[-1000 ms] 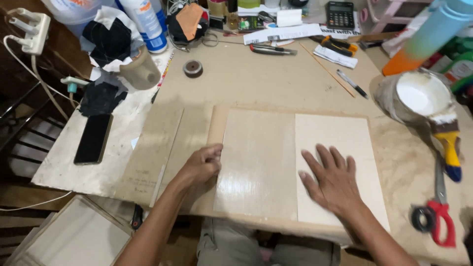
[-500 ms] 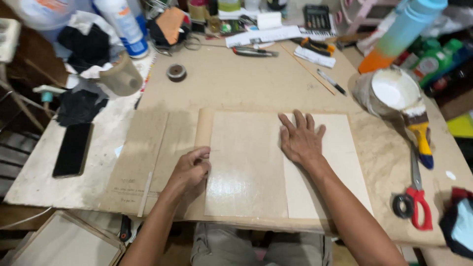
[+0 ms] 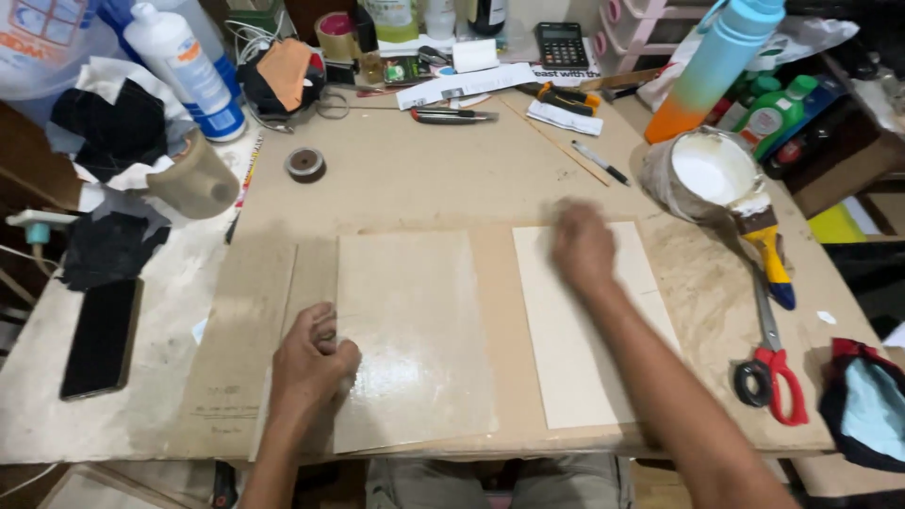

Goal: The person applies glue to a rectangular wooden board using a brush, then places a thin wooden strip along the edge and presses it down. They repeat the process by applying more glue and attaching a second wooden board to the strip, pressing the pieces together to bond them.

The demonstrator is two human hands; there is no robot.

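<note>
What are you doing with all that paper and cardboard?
A person is pressing sheets onto a brown board on a cluttered table. The left hand rests curled on the edge of a shiny, wet-looking sheet. The right hand, blurred from moving, lies flat on a paler sheet beside it. A pot of white glue, a yellow-handled brush and red scissors sit to the right.

Bright, even light from overhead fills the scene, and shadows are faint. A soft sheen glares off the wet, glossy pale paper sheet (image 3: pixel 415 339) beside the left hand (image 3: pixel 311 363), which is sharp. The right hand (image 3: pixel 583 245) is smeared by motion blur. Wide-angle distortion bends the edges.
</note>
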